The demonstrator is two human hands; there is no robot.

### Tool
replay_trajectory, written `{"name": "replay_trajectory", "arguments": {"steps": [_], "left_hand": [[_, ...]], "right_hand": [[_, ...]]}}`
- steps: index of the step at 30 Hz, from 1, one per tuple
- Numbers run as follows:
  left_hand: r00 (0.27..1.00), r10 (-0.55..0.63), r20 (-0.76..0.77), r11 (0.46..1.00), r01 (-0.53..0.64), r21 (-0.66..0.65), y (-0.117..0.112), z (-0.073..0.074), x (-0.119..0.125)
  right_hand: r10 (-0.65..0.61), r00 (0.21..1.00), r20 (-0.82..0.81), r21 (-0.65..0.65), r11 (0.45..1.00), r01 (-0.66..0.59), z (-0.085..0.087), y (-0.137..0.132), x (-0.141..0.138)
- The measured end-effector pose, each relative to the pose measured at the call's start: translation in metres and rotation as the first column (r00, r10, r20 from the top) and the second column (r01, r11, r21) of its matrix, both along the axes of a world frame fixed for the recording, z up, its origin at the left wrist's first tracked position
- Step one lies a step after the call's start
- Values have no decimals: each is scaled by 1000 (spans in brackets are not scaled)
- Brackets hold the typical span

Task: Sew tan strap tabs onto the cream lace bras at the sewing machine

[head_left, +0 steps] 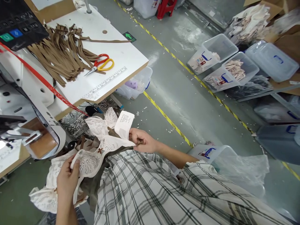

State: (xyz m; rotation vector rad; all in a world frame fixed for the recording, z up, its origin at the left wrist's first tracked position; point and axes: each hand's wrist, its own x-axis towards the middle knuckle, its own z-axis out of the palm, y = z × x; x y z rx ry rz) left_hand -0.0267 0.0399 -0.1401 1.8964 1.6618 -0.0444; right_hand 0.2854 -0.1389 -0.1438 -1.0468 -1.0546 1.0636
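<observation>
A white lace bra (90, 163) with a small brown bow at its centre stretches between my two hands over my lap. My left hand (68, 175) pinches the edge of one cup between thumb and fingers. At the other end, my right hand (143, 140) is closed on the bra's side band. A white printed label (124, 122) stands up beside my right fingers. More white lace bras (44, 197) lie under and beside my left wrist, and further lace cups (98, 123) show beyond the held one.
Brown fabric strips (59, 53) lie heaped on the white sewing table (122, 56), beside red-and-yellow-handled scissors (103, 64) and a printed ruler. The sewing machine (47, 134) stands at my left. Clear plastic bins (231, 73) sit at the right; another bin (215, 153) is near my right elbow.
</observation>
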Motion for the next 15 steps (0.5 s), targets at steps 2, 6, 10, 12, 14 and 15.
{"name": "replay_trajectory", "arguments": {"steps": [2,6,10,12,14,15], "left_hand": [[1000,0,20,1000,0,-7,1,-1,-1],[1000,-3,2,1000,3,-12,3,-1,-2],[1000,-15,1,1000,15,4,4,-2,-3],[1000,-22,-9,1000,22,7,5,-3,-5],[999,-47,-15,999,47,21,5,-4,-7],[998,-70,-6,997,70,41,5,-5,-8]], "right_hand": [[-7,995,102,21,1000,5,7,-1,1],[-14,971,240,135,991,-19,17,0,3],[9,952,307,141,988,-55,22,1,5],[19,951,309,106,993,-55,24,1,5],[24,963,268,66,997,-43,27,0,5],[26,973,231,38,999,-36,28,-1,5]]}}
